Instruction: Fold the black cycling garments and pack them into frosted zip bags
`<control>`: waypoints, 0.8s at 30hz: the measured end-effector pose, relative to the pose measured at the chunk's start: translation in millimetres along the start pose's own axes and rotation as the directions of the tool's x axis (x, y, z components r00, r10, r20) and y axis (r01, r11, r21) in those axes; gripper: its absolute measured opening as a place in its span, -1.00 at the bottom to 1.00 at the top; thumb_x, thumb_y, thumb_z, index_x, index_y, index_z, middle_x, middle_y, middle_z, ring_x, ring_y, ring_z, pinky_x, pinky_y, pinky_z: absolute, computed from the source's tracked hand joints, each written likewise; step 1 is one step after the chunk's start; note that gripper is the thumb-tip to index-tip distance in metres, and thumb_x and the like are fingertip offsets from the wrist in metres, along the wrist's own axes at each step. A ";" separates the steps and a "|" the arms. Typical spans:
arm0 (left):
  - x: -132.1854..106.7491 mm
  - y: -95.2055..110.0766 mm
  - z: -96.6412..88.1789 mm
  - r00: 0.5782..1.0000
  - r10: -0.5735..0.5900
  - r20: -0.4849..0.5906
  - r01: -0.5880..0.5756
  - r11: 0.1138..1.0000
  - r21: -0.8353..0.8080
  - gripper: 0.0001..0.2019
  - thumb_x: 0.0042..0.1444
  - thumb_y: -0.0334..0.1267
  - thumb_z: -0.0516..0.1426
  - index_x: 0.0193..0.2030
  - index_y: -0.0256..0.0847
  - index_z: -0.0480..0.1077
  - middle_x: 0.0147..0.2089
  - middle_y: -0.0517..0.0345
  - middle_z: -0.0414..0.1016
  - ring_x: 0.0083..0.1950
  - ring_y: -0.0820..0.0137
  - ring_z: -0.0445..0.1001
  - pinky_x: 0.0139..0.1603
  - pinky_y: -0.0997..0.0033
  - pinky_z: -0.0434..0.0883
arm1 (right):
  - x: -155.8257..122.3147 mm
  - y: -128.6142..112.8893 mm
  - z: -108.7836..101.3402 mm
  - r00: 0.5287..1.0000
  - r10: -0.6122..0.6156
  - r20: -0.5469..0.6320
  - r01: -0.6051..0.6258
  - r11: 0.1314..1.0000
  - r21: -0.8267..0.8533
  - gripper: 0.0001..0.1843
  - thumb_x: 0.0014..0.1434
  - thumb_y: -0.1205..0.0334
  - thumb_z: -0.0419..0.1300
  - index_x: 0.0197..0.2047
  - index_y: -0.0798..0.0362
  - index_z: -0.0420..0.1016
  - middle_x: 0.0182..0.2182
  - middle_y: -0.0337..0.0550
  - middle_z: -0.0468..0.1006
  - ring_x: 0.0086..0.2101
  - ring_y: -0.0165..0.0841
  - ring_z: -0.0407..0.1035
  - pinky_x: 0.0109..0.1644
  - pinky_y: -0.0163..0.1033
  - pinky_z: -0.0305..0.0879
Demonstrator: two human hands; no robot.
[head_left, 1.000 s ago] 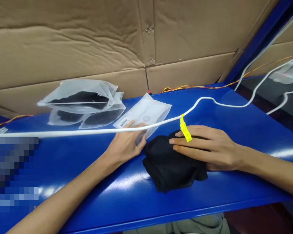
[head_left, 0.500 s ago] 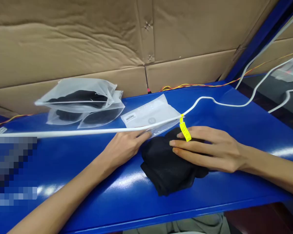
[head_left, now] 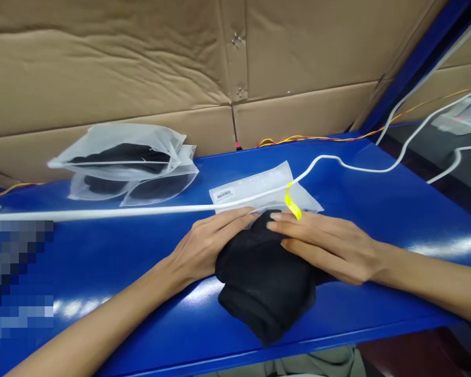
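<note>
A folded piece of black cloth (head_left: 265, 283) lies at the middle of the blue table, its upper end against the mouth of a frosted plastic bag (head_left: 275, 175). My left hand (head_left: 210, 241) pinches the near edge of that bag, its fingers beside the cloth. Across the cloth's upper right side, my right hand (head_left: 333, 241) grips the fabric with long, slightly bent fingers. How far the cloth reaches into the bag is hidden by my hands. A yellow tag (head_left: 292, 204) hangs from a white cable (head_left: 168, 209) just above my right fingers.
Several filled frosted bags (head_left: 129, 149) are piled at the back left. The white cable crosses above the table to the right. A cardboard wall (head_left: 160, 68) stands behind, with red and yellow wires (head_left: 306, 138) along its base. The front table edge (head_left: 235, 358) is close.
My left hand has moved right, up against the cloth. The bag has shifted right and turned. The cloth's lower end now hangs nearer the front edge, and my right hand has moved slightly left.
</note>
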State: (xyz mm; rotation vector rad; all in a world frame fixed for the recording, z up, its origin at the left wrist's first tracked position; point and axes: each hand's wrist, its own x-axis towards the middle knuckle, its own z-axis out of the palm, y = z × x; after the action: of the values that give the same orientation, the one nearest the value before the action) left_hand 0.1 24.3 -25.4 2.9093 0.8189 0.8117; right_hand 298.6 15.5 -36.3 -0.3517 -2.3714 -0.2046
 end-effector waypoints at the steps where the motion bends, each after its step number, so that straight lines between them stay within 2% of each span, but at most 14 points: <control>1: -0.4 0.3 0.0 1.000 -0.011 0.017 0.011 1.000 -0.027 -0.52 0.48 -0.30 0.10 0.50 -0.12 0.29 0.34 -0.04 0.58 0.33 0.26 0.58 0.38 0.28 0.53 | -1.3 0.7 2.0 0.996 0.074 0.043 -0.075 0.996 0.036 -0.68 0.46 0.45 0.04 0.12 0.13 0.57 0.19 0.06 0.65 0.31 -0.23 0.43 0.41 -0.09 0.42; 4: -3.3 -1.1 4.2 0.999 -0.034 0.004 0.034 0.995 -0.090 -0.44 0.47 -0.29 0.11 0.56 -0.05 0.20 0.40 -0.03 0.51 0.37 0.24 0.55 0.42 0.24 0.51 | -6.4 2.1 8.7 0.956 0.240 0.166 -0.263 0.955 0.134 -0.64 0.51 0.36 -0.01 0.22 0.04 0.50 0.35 0.01 0.51 0.39 -0.26 0.32 0.46 0.00 0.34; 8: -5.8 -4.0 10.5 0.997 -0.031 -0.067 0.023 0.993 -0.114 -0.42 0.48 -0.22 0.11 0.58 -0.03 0.16 0.43 -0.02 0.48 0.38 0.22 0.54 0.42 0.23 0.50 | -7.1 2.4 12.9 0.933 0.284 0.222 -0.320 0.935 0.149 -0.68 0.47 0.37 0.01 0.19 0.07 0.47 0.39 0.17 0.43 0.42 -0.13 0.27 0.40 0.12 0.42; 9: -5.3 -4.0 9.9 0.998 -0.031 -0.050 0.025 0.993 -0.118 -0.40 0.48 -0.20 0.11 0.60 -0.03 0.13 0.46 -0.03 0.45 0.40 0.20 0.52 0.44 0.21 0.49 | -5.7 2.1 12.0 0.927 0.295 0.232 -0.326 0.939 0.109 -0.65 0.45 0.40 0.01 0.20 0.08 0.46 0.37 0.18 0.45 0.41 -0.12 0.29 0.33 0.08 0.49; 11: -3.1 -3.6 5.1 0.999 -0.017 0.033 0.021 0.993 -0.118 -0.34 0.47 -0.14 0.10 0.64 -0.07 0.03 0.52 -0.09 0.36 0.47 0.17 0.43 0.47 0.17 0.44 | -2.4 1.2 8.3 0.923 0.308 0.232 -0.314 0.949 -0.010 -0.57 0.41 0.47 -0.01 0.24 0.09 0.44 0.29 0.16 0.54 0.35 -0.12 0.38 0.07 -0.11 0.65; 13: -0.6 -4.1 -2.2 0.989 0.027 0.148 -0.012 0.995 -0.103 -0.26 0.45 -0.11 0.09 0.66 -0.17 -0.10 0.57 -0.19 0.24 0.54 0.12 0.32 0.49 0.17 0.41 | 0.1 0.8 3.8 0.930 0.300 0.212 -0.278 0.952 -0.125 -0.55 0.41 0.50 -0.04 0.24 0.07 0.45 0.17 0.10 0.64 0.25 -0.19 0.50 -0.22 -0.33 0.62; 15: 1.1 -6.9 -9.0 0.968 0.074 0.240 -0.064 0.997 -0.049 -0.23 0.44 -0.13 0.07 0.67 -0.24 -0.15 0.59 -0.27 0.20 0.56 0.08 0.29 0.46 0.19 0.43 | 1.1 1.2 0.3 0.940 0.275 0.202 -0.239 0.953 -0.189 -0.57 0.44 0.50 -0.05 0.22 0.05 0.46 0.11 0.03 0.68 0.17 -0.26 0.56 -0.35 -0.44 0.52; 18: 2.8 -13.8 -14.4 0.965 0.056 0.255 -0.084 0.992 0.099 -0.42 0.49 -0.27 0.00 0.60 -0.16 0.09 0.49 -0.19 0.39 0.44 0.10 0.47 0.38 0.19 0.51 | 0.9 3.0 -1.4 0.952 0.246 0.184 -0.203 0.953 -0.223 -0.59 0.47 0.48 -0.05 0.22 0.06 0.48 0.13 0.01 0.68 0.17 -0.29 0.56 -0.33 -0.46 0.51; 20: 4.8 -16.7 -15.0 0.973 0.002 0.231 -0.039 0.987 0.155 -0.53 0.52 -0.30 -0.07 0.48 -0.11 0.30 0.40 -0.09 0.51 0.34 0.14 0.58 0.33 0.17 0.55 | 0.3 4.2 -0.9 0.954 0.247 0.167 -0.202 0.947 -0.250 -0.57 0.45 0.51 -0.06 0.22 0.09 0.48 0.16 0.06 0.66 0.19 -0.26 0.54 -0.31 -0.42 0.54; 24: 9.8 -13.6 -13.5 0.981 -0.060 0.183 0.032 0.987 0.154 -0.58 0.54 -0.26 -0.08 0.38 -0.17 0.42 0.30 0.01 0.61 0.29 0.18 0.61 0.35 0.19 0.54 | -3.2 7.2 0.8 0.957 0.264 0.116 -0.221 0.930 -0.295 -0.48 0.29 0.63 -0.01 0.21 0.12 0.47 0.16 0.09 0.66 0.19 -0.18 0.54 -0.17 -0.30 0.64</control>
State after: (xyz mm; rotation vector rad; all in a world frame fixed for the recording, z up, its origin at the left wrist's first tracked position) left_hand -5.9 39.2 -11.0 3.0226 0.9639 0.4828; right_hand 302.5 21.9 -38.7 -0.8190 -2.4232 -0.4095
